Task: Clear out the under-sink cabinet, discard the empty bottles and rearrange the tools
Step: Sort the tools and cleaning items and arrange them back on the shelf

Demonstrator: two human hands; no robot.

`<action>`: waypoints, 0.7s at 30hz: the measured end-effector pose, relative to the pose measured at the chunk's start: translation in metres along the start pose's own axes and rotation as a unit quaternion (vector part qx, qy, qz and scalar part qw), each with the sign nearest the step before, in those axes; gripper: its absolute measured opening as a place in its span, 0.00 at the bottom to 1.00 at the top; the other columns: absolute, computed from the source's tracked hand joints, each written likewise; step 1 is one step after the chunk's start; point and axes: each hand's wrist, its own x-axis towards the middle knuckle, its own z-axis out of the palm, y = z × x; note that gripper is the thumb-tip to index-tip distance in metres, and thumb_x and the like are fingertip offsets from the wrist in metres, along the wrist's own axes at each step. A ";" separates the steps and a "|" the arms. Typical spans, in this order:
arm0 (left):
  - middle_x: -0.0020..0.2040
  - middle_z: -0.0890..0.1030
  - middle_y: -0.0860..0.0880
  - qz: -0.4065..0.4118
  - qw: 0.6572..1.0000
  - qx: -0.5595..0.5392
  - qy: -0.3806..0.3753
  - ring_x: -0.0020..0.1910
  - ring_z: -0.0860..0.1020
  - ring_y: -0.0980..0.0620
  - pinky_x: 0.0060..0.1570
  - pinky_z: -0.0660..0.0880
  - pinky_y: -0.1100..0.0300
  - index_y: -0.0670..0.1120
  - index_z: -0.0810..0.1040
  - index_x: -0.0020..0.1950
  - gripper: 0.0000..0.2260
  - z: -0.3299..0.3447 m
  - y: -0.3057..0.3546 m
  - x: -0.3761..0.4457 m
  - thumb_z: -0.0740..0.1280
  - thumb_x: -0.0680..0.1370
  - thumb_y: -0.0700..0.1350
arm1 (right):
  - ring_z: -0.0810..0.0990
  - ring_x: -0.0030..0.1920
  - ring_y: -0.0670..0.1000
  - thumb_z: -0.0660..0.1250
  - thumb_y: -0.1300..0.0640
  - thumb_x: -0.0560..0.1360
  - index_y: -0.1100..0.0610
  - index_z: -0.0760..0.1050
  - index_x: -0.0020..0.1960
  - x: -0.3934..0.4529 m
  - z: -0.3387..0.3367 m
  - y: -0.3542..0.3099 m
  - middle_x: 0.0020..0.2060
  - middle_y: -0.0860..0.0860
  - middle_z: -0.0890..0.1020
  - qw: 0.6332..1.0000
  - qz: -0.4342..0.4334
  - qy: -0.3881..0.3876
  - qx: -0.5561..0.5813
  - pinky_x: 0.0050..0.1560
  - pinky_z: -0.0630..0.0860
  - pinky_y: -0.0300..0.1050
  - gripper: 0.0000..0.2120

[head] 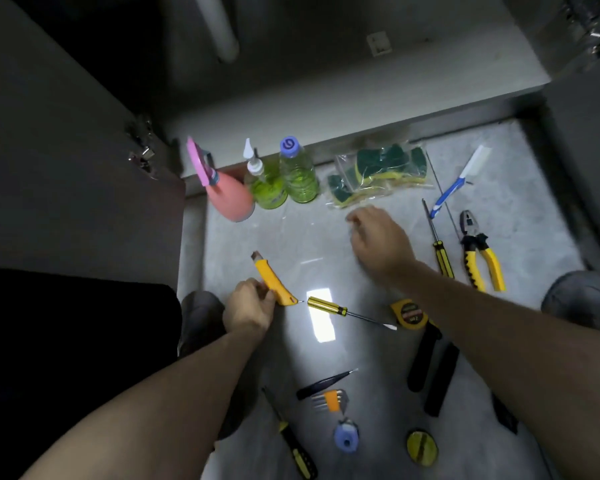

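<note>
My left hand [248, 308] grips a yellow utility knife [274, 282] low over the grey floor. My right hand [378, 237] hovers blurred above the floor with loosely curled fingers, holding nothing, just below a clear bag of green sponges [378, 174]. A pink spray bottle [226, 192], a small green squeeze bottle [265, 185] and a clear green bottle with a purple cap [297, 171] stand along the cabinet's front edge. A yellow-handled screwdriver [340, 311] lies right of the knife.
Pliers [478, 251], another screwdriver [439, 244], a blue toothbrush [458, 181], a tape measure [409, 313], black-handled cutters [430, 368], tweezers [323, 384], hex keys [329, 400] and more small tools lie on the floor. The open cabinet [291, 64] holds a white pipe [219, 29]. Its doors stand at both sides.
</note>
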 end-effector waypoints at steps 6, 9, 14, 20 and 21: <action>0.49 0.82 0.44 -0.039 0.995 -0.079 -0.038 0.51 0.80 0.41 0.49 0.77 0.51 0.46 0.79 0.48 0.14 0.020 -0.002 0.001 0.69 0.76 0.57 | 0.72 0.61 0.55 0.67 0.47 0.77 0.55 0.74 0.62 -0.076 0.053 -0.013 0.56 0.52 0.76 0.979 0.064 -0.192 -0.039 0.56 0.72 0.51 0.17; 0.51 0.81 0.42 -0.058 0.993 -0.080 -0.060 0.52 0.80 0.40 0.53 0.77 0.48 0.45 0.81 0.51 0.20 0.025 0.008 0.006 0.67 0.75 0.62 | 0.73 0.60 0.56 0.67 0.49 0.75 0.55 0.74 0.61 -0.100 0.063 -0.012 0.58 0.52 0.74 0.967 0.078 -0.220 -0.101 0.54 0.74 0.52 0.17; 0.53 0.80 0.43 -0.092 0.989 -0.035 -0.109 0.54 0.78 0.40 0.56 0.77 0.49 0.45 0.78 0.55 0.20 0.023 0.017 0.023 0.67 0.72 0.58 | 0.75 0.58 0.58 0.61 0.58 0.78 0.55 0.73 0.55 -0.127 0.064 -0.003 0.54 0.54 0.78 0.959 0.047 -0.220 -0.172 0.49 0.68 0.51 0.08; 0.55 0.79 0.44 -0.026 0.993 0.045 -0.110 0.57 0.76 0.41 0.56 0.76 0.49 0.47 0.78 0.57 0.18 0.032 0.025 0.016 0.69 0.72 0.56 | 0.76 0.58 0.59 0.63 0.58 0.78 0.56 0.72 0.56 -0.139 0.058 0.003 0.56 0.55 0.78 0.954 0.085 -0.245 -0.154 0.42 0.66 0.48 0.08; 0.55 0.79 0.43 -0.004 0.992 0.061 -0.111 0.57 0.75 0.41 0.56 0.75 0.49 0.47 0.78 0.57 0.18 0.035 0.025 0.014 0.69 0.72 0.56 | 0.77 0.57 0.59 0.64 0.57 0.77 0.56 0.72 0.56 -0.141 0.056 0.003 0.55 0.56 0.78 0.955 0.084 -0.242 -0.148 0.41 0.66 0.48 0.08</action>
